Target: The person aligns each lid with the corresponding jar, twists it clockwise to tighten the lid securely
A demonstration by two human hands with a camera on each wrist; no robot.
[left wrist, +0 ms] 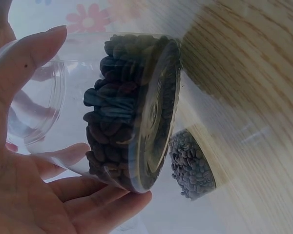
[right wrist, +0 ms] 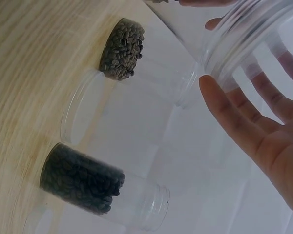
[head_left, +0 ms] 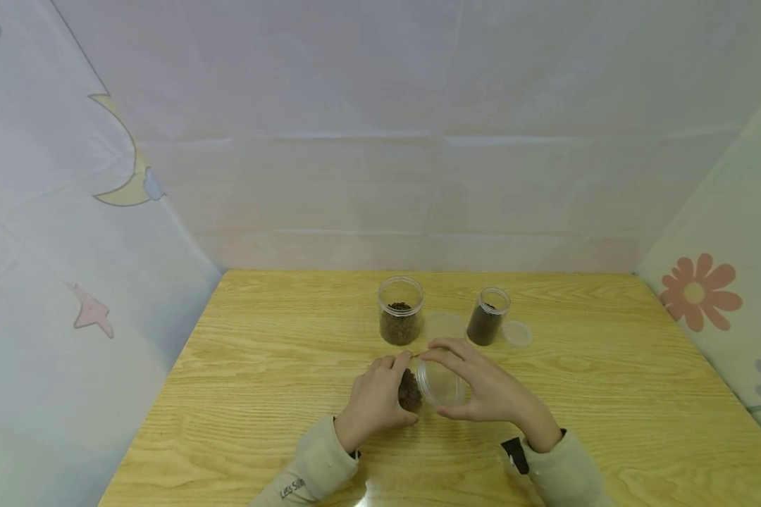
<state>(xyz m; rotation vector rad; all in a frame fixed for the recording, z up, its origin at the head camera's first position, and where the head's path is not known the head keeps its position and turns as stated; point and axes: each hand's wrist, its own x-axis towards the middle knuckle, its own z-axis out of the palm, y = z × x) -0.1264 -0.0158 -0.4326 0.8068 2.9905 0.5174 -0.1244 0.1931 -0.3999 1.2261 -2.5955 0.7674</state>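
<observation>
My left hand (head_left: 375,396) grips a clear jar (left wrist: 78,80), its thumb and fingers around opposite sides. Dark brown beans (left wrist: 112,112) fill the base part of this jar. It leans, with its mouth end toward my right hand (head_left: 482,384). There, the right thumb and fingers curve around a clear round lid (head_left: 445,386) with a ridged edge. In the right wrist view some fingers show through the clear plastic. The lid is right at the jar's mouth; whether it sits on the threads I cannot tell.
Behind the hands stand a wide open jar (head_left: 401,325) and a narrower open jar (head_left: 484,324), both part-filled with dark beans. One clear lid (head_left: 445,325) lies between them, another lid (head_left: 517,334) to the right. Patterned cloth walls (head_left: 380,204) border the wooden table (head_left: 266,373).
</observation>
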